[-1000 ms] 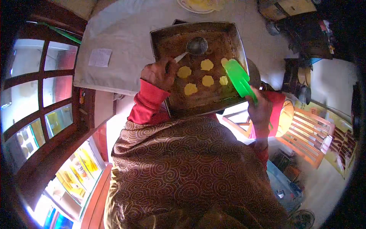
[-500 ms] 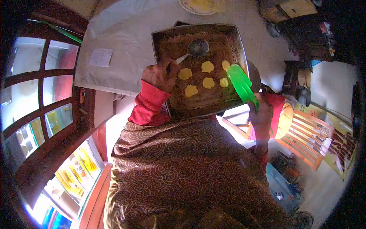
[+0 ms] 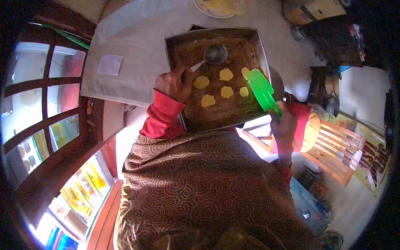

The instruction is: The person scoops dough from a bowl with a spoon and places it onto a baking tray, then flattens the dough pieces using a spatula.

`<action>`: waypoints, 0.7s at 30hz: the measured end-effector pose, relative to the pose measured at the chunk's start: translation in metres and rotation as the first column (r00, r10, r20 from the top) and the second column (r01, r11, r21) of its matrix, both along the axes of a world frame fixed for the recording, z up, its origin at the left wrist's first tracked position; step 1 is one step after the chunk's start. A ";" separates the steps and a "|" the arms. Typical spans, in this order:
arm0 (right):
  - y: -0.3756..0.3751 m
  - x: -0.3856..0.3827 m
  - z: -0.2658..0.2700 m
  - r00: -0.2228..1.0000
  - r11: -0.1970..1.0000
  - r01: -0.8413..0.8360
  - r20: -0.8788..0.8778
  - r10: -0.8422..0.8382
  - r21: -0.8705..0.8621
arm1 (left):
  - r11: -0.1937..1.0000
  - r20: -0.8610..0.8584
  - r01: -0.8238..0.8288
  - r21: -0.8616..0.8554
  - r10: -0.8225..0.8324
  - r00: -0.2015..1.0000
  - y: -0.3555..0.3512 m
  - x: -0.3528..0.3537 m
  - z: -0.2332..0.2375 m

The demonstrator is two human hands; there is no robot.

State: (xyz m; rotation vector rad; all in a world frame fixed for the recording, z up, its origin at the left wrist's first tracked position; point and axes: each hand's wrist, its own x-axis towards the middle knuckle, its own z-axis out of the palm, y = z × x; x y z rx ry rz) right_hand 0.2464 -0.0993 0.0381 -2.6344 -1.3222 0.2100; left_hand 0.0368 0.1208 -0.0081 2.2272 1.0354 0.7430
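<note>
Spoon (image 3: 214, 54) and green spatula (image 3: 261, 89) over a dark tray (image 3: 246, 46)
The left hand (image 3: 173, 85) grips the spoon's handle; the right hand (image 3: 283, 121) holds the green spatula, blade beside flat yellow rounds (image 3: 226, 91).

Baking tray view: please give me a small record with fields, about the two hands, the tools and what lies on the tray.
Left hand: closed on the handle of a spoon, whose bowl is at the far part of the tray
Right hand: closed on a green spatula, with the blade at the tray's right side
Tray: dark, rectangular, on the table
On tray: about six flat yellow rounds, set apart from each other
Table: pale cloth, with a paper slip and a plate at the far edge
</note>
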 end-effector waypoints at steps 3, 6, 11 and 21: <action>0.012 -0.006 0.002 0.998 0.997 0.039 -0.043 -0.042 -0.068 | 0.999 -0.062 0.026 -0.029 -0.027 0.998 0.001 -0.002 -0.001; 0.015 -0.004 0.002 1.000 0.998 -0.012 -0.027 0.010 -0.063 | 1.000 0.016 0.008 -0.013 -0.008 1.000 0.000 -0.002 -0.001; 0.011 -0.002 -0.004 0.998 1.000 -0.018 -0.066 0.020 0.023 | 1.000 -0.020 -0.010 0.027 0.010 1.000 0.000 -0.001 -0.009; 0.014 -0.007 -0.007 0.997 0.998 -0.046 -0.053 0.048 0.035 | 1.000 0.001 0.007 -0.002 -0.007 1.000 0.000 -0.001 0.002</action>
